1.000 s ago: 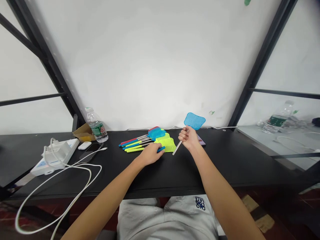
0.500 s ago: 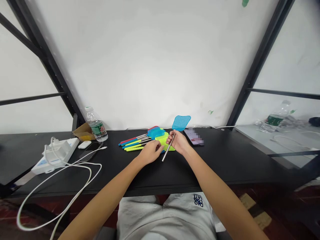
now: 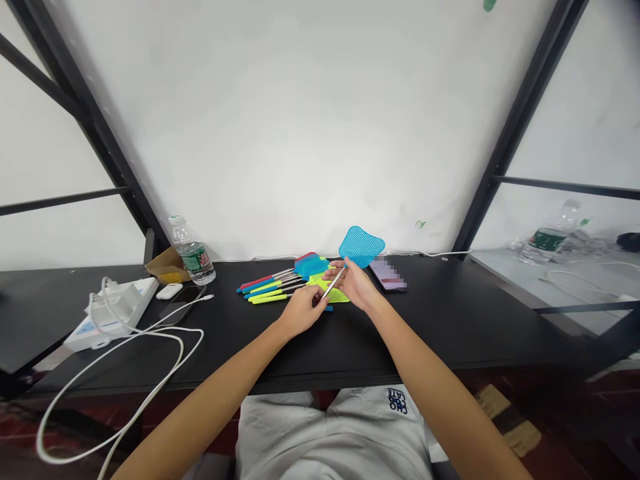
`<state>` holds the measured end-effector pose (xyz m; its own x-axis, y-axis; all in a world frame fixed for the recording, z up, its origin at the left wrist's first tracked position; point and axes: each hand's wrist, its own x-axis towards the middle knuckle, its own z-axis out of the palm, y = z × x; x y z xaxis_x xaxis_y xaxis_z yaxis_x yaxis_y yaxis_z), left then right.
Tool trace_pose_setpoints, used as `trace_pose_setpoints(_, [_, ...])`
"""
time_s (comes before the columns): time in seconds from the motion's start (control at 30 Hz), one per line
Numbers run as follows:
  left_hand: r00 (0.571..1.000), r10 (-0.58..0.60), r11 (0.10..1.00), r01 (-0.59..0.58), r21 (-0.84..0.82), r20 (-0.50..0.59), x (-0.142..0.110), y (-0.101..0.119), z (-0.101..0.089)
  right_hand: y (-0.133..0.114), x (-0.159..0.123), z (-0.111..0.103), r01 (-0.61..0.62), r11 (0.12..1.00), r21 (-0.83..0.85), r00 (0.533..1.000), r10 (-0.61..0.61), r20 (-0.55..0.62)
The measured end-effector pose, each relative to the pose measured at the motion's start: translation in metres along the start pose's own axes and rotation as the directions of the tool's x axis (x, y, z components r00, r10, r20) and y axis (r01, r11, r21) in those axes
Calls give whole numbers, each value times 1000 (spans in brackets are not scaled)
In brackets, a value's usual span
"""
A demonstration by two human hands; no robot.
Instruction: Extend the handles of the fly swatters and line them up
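- Pinching the lower end of a metal rod [image 3: 332,283], the left hand [image 3: 301,309] is holding its thumb and fingers together on it.
- The right hand [image 3: 357,284] is touching the metal rod near its blue mesh head [image 3: 362,245], fingers lying apart behind; whether it is gripping, I cannot tell.
- The blue mesh head is hanging tilted above the black desk [image 3: 450,327], near a phone [image 3: 389,275].
- A pile of swatters [image 3: 311,266] is lying beside the left hand, and a blue handle [image 3: 329,309] is lying near its fingers.
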<state>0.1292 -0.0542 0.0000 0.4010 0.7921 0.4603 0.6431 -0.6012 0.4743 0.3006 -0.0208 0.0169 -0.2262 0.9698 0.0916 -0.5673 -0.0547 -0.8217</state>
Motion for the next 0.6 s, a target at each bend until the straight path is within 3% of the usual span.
trace_pose_setpoints(0.13, [999, -20, 1000, 21, 11, -40, 1, 0, -1, -4, 6, -8, 54, 999, 5, 990, -53, -130])
trace_pose_setpoints(0.27, [997, -22, 1000, 23, 10, -71, 2, -1, -5, -3, 12, -18, 151, 978, -146, 941, -187, -281])
trace_pose_setpoints(0.6, [999, -17, 999, 20, 48, -49, 5, -7, -16, 0, 1, -7, 267, 952, -148, 941, -291, -175])
